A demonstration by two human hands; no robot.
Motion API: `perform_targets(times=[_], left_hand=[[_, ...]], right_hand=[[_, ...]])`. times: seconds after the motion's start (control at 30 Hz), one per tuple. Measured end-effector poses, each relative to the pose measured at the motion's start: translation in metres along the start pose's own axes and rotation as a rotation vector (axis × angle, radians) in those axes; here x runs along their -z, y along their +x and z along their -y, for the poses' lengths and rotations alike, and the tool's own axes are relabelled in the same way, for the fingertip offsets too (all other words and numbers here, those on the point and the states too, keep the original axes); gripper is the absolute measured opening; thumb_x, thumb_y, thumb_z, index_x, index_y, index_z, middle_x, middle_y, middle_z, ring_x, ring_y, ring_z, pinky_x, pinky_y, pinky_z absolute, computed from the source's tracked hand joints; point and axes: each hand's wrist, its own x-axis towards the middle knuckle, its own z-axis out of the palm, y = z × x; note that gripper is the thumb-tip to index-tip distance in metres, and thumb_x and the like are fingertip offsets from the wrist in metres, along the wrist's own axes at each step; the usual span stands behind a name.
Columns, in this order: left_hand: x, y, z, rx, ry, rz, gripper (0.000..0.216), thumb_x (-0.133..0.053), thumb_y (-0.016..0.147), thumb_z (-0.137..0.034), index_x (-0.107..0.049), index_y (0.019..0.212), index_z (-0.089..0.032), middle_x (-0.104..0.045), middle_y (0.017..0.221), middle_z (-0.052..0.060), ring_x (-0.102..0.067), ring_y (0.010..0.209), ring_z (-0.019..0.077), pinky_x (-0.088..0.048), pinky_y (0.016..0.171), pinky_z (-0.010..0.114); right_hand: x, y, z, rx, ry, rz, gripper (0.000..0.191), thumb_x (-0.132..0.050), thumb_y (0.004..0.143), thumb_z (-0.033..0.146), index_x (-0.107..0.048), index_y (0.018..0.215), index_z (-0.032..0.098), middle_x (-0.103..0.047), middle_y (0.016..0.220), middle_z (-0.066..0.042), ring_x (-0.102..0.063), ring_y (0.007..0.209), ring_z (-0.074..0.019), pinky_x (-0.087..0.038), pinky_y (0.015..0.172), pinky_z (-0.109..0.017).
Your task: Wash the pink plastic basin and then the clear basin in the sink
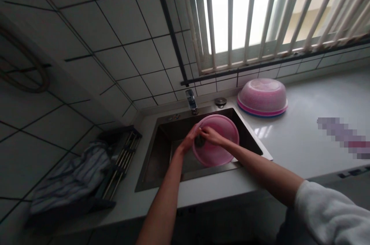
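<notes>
A pink plastic basket [216, 155] with perforated-looking sides tilts inside the steel sink [162, 156]. My left hand [190, 141] is at its left rim, fingers closed around the edge. My right hand [212, 136] reaches over the basket, fingers pinched close to the left fingertips. Between and just below the hands shows a small dark round thing [199, 141]; its kind is too dim to make out. What the right fingers hold is partly hidden.
A chrome faucet [191, 100] stands behind the sink, beside a round metal drain strainer [220, 101]. Upturned pink basins [262, 96] sit on the white counter [303, 102] at right. A rack [123, 164] with a striped cloth [78, 175] stands left. A blurred-out patch [347, 135] lies far right.
</notes>
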Motion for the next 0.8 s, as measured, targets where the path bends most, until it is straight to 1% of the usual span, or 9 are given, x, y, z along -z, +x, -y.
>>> perform_targets(times=[0.07, 0.13, 0.2, 0.3, 0.37, 0.53, 0.63, 0.73, 0.8], left_hand=[[-0.003, -0.001, -0.002, -0.018, -0.005, 0.006, 0.073, -0.071, 0.095, -0.067, -0.064, 0.152, -0.022, -0.06, 0.16, 0.01, -0.047, 0.154, 0.0366, -0.03, 0.132, 0.051], [-0.004, -0.001, -0.004, -0.038, 0.011, 0.004, 0.072, -0.07, 0.096, -0.066, -0.062, 0.154, -0.024, -0.058, 0.162, 0.01, -0.044, 0.156, 0.036, -0.028, 0.133, 0.05], [-0.004, -0.002, -0.006, -0.053, 0.035, 0.0, 0.07, -0.07, 0.096, -0.065, -0.063, 0.152, -0.024, -0.06, 0.161, 0.01, -0.045, 0.156, 0.0358, -0.026, 0.133, 0.05], [-0.003, -0.004, -0.006, -0.051, 0.048, -0.003, 0.067, -0.07, 0.095, -0.066, -0.067, 0.147, -0.024, -0.064, 0.156, 0.01, -0.048, 0.153, 0.036, -0.026, 0.133, 0.05], [-0.004, -0.004, -0.007, -0.052, 0.041, -0.007, 0.066, -0.07, 0.095, -0.066, -0.068, 0.146, -0.024, -0.065, 0.154, 0.01, -0.049, 0.151, 0.0361, -0.027, 0.132, 0.051], [-0.008, -0.002, -0.011, -0.045, -0.002, 0.016, 0.07, -0.076, 0.091, -0.064, -0.064, 0.147, -0.023, -0.061, 0.156, 0.011, -0.05, 0.149, 0.0356, -0.033, 0.129, 0.05], [-0.006, -0.003, -0.011, 0.025, 0.023, 0.017, 0.071, -0.086, 0.083, -0.061, -0.064, 0.139, -0.022, -0.069, 0.138, 0.011, -0.061, 0.132, 0.0324, -0.045, 0.117, 0.047], [-0.002, -0.006, -0.009, 0.148, -0.014, -0.021, 0.073, -0.083, 0.083, -0.066, -0.059, 0.138, -0.023, -0.073, 0.118, 0.008, -0.069, 0.109, 0.0273, -0.054, 0.101, 0.044], [-0.002, -0.008, -0.008, 0.177, -0.058, -0.042, 0.081, -0.08, 0.085, -0.068, -0.051, 0.149, -0.027, -0.073, 0.121, 0.008, -0.07, 0.11, 0.0271, -0.054, 0.101, 0.044]], right_hand=[[0.011, 0.005, -0.002, -0.011, 0.001, -0.213, 0.02, -0.053, 0.096, 0.031, -0.065, 0.088, 0.017, -0.069, 0.085, -0.006, -0.058, 0.071, -0.0164, -0.042, 0.061, -0.024], [0.016, 0.007, -0.002, -0.012, 0.007, -0.288, 0.022, -0.051, 0.095, 0.032, -0.066, 0.09, 0.017, -0.069, 0.086, -0.006, -0.058, 0.073, -0.0171, -0.043, 0.061, -0.025], [0.011, 0.005, -0.001, 0.007, 0.025, -0.182, 0.023, -0.054, 0.094, 0.035, -0.067, 0.091, 0.017, -0.07, 0.087, -0.007, -0.059, 0.073, -0.0173, -0.044, 0.062, -0.025], [-0.005, -0.002, -0.001, 0.027, 0.061, 0.085, 0.025, -0.058, 0.094, 0.039, -0.067, 0.088, 0.017, -0.069, 0.083, -0.006, -0.057, 0.068, -0.0164, -0.044, 0.06, -0.025], [-0.01, -0.003, -0.002, 0.025, 0.079, 0.113, 0.028, -0.057, 0.094, 0.042, -0.067, 0.087, 0.016, -0.068, 0.079, -0.005, -0.056, 0.065, -0.016, -0.043, 0.058, -0.025], [0.014, 0.006, -0.004, -0.009, 0.053, -0.294, 0.029, -0.051, 0.093, 0.042, -0.066, 0.089, 0.017, -0.07, 0.084, -0.006, -0.058, 0.068, -0.0178, -0.043, 0.06, -0.026], [0.027, 0.01, -0.004, -0.042, -0.039, -0.385, 0.027, -0.05, 0.093, 0.039, -0.065, 0.086, 0.018, -0.071, 0.085, -0.007, -0.059, 0.071, -0.0187, -0.044, 0.063, -0.026], [0.023, 0.008, -0.002, -0.016, -0.099, -0.241, 0.023, -0.051, 0.094, 0.034, -0.066, 0.084, 0.018, -0.071, 0.083, -0.006, -0.059, 0.071, -0.0179, -0.043, 0.064, -0.026], [0.012, 0.003, -0.001, 0.026, -0.107, -0.054, 0.021, -0.054, 0.094, 0.03, -0.066, 0.084, 0.017, -0.07, 0.081, -0.006, -0.058, 0.069, -0.0169, -0.043, 0.063, -0.025]])
